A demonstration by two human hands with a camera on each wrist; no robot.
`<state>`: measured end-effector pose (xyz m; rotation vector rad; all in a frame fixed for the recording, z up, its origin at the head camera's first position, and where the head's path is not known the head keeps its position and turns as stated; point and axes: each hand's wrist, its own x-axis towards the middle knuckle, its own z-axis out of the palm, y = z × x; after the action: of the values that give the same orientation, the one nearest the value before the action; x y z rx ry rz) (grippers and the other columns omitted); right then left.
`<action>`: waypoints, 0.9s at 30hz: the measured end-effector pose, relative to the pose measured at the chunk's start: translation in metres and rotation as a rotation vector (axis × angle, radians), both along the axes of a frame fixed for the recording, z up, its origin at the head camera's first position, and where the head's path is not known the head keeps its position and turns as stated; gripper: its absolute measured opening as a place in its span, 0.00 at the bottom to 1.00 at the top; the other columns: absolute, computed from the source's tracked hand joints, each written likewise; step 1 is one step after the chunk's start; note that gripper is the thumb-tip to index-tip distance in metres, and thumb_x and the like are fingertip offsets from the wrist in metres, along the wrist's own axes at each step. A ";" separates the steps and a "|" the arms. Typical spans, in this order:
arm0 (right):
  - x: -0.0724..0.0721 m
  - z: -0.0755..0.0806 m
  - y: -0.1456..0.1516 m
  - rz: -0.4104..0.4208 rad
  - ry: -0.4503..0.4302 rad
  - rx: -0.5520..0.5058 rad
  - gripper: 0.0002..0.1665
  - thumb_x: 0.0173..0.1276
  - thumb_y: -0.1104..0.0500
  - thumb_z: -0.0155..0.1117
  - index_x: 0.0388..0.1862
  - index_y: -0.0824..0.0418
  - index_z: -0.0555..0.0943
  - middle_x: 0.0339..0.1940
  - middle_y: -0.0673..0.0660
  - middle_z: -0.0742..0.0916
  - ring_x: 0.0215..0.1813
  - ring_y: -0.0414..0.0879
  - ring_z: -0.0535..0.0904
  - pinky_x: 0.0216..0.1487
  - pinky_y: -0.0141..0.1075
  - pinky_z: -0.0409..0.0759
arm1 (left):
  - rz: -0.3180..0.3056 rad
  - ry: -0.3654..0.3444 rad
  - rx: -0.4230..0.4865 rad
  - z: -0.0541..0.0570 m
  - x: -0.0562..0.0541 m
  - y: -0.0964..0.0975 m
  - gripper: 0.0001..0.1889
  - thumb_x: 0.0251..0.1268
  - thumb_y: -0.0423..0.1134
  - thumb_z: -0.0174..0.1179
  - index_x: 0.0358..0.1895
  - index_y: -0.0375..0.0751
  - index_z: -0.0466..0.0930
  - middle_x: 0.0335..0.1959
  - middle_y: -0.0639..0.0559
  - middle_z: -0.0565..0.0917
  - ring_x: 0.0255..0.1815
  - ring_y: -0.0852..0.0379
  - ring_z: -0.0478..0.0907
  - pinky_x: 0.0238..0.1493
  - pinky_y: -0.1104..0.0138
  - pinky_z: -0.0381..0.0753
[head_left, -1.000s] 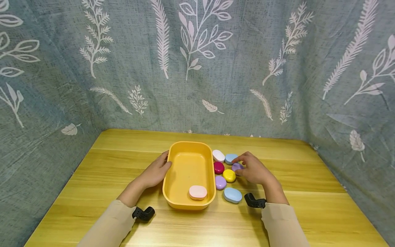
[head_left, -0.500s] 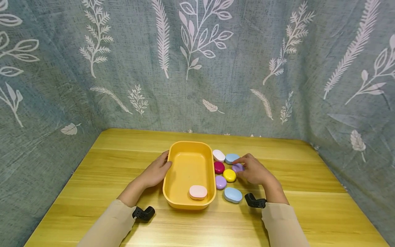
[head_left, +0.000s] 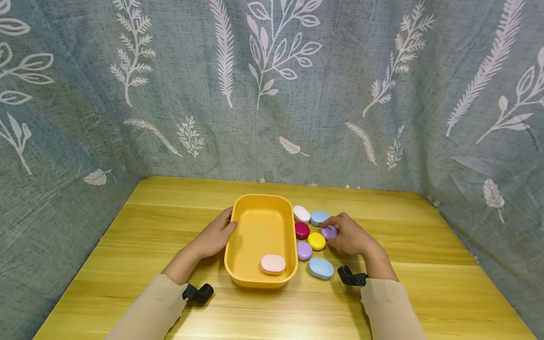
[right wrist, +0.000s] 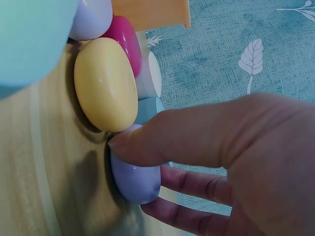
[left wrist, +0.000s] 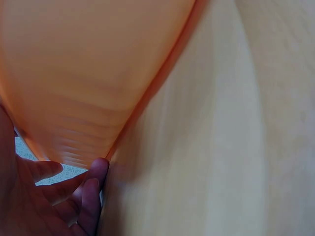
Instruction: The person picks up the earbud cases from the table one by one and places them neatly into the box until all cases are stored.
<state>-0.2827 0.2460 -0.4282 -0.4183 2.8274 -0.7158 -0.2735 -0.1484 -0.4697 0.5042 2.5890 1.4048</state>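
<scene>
My left hand [head_left: 215,236] holds the left side of a yellow plastic tub [head_left: 260,278], thumb at the rim and fingers along the outer wall. In the left wrist view those fingers [left wrist: 91,194] are bent beside the tub's wall [left wrist: 88,73]. Inside the tub, toward its near right corner, lies a pink oval soap bar [head_left: 273,264]. My right hand [head_left: 352,236] pinches a purple soap bar [head_left: 329,232]; the right wrist view shows the thumb over one side of this purple bar [right wrist: 135,182] and fingers at the other.
Between tub and right hand lie a white bar [head_left: 301,214], a dark pink bar [head_left: 302,230], a yellow bar [head_left: 316,241] and a second purple bar [head_left: 304,251]. One blue bar [head_left: 319,217] sits behind, another blue bar [head_left: 321,268] in front. A patterned curtain [head_left: 255,141] borders the wooden table [head_left: 170,193].
My right thumb and fingers have closed in on the purple soap bar, the hand lowering slightly. My left hand and the tub stay where they were.
</scene>
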 end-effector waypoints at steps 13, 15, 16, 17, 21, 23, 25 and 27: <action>0.001 -0.001 0.001 -0.042 -0.011 0.028 0.16 0.67 0.63 0.72 0.53 0.56 0.83 0.53 0.61 0.80 0.52 0.55 0.76 0.58 0.53 0.77 | 0.009 -0.002 -0.001 0.000 -0.001 0.000 0.32 0.86 0.47 0.39 0.86 0.46 0.46 0.79 0.40 0.65 0.79 0.40 0.65 0.76 0.42 0.66; 0.000 -0.001 0.001 -0.040 -0.011 0.034 0.16 0.67 0.62 0.72 0.53 0.56 0.83 0.52 0.60 0.80 0.51 0.54 0.76 0.56 0.51 0.77 | 0.008 0.001 -0.005 0.000 -0.001 0.000 0.32 0.86 0.47 0.39 0.86 0.46 0.46 0.79 0.40 0.65 0.79 0.40 0.65 0.76 0.42 0.66; -0.001 -0.001 0.001 -0.036 -0.010 0.036 0.16 0.67 0.62 0.72 0.53 0.56 0.83 0.51 0.60 0.80 0.50 0.54 0.75 0.55 0.51 0.77 | 0.008 0.001 -0.005 -0.001 -0.001 0.000 0.32 0.86 0.47 0.39 0.85 0.46 0.46 0.79 0.40 0.65 0.79 0.40 0.65 0.76 0.42 0.66; -0.001 -0.001 0.002 -0.036 -0.010 0.038 0.16 0.67 0.61 0.72 0.53 0.56 0.83 0.51 0.60 0.81 0.50 0.53 0.75 0.55 0.50 0.77 | 0.009 0.002 -0.007 -0.001 -0.001 0.000 0.32 0.86 0.47 0.39 0.86 0.46 0.46 0.79 0.40 0.65 0.79 0.40 0.65 0.76 0.42 0.66; -0.003 -0.001 0.003 -0.031 -0.009 0.040 0.15 0.68 0.60 0.72 0.53 0.57 0.84 0.49 0.59 0.81 0.49 0.53 0.75 0.53 0.48 0.77 | 0.007 0.004 -0.008 -0.001 -0.001 0.000 0.32 0.86 0.47 0.39 0.86 0.46 0.45 0.80 0.40 0.65 0.79 0.39 0.64 0.76 0.42 0.65; -0.004 -0.001 0.004 -0.028 -0.009 0.036 0.15 0.68 0.60 0.72 0.53 0.57 0.84 0.48 0.59 0.82 0.48 0.53 0.75 0.52 0.47 0.76 | 0.004 0.003 -0.007 -0.001 0.000 0.000 0.32 0.86 0.47 0.39 0.86 0.46 0.45 0.80 0.39 0.64 0.79 0.39 0.64 0.77 0.42 0.65; -0.004 0.000 0.005 -0.025 -0.006 0.034 0.15 0.68 0.60 0.72 0.53 0.58 0.84 0.48 0.59 0.82 0.48 0.53 0.75 0.51 0.46 0.76 | 0.000 0.001 -0.003 -0.001 -0.001 0.000 0.32 0.86 0.47 0.39 0.86 0.46 0.45 0.80 0.39 0.64 0.79 0.39 0.64 0.76 0.42 0.65; -0.005 0.000 0.006 -0.021 -0.002 0.029 0.15 0.68 0.60 0.72 0.52 0.58 0.84 0.47 0.59 0.82 0.47 0.53 0.75 0.50 0.46 0.76 | -0.003 0.003 -0.002 0.000 -0.001 0.000 0.32 0.86 0.47 0.39 0.86 0.46 0.45 0.80 0.39 0.64 0.79 0.39 0.64 0.76 0.42 0.66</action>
<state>-0.2873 0.2517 -0.4279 -0.3841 2.8402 -0.6784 -0.2740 -0.1484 -0.4701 0.5098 2.5912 1.4010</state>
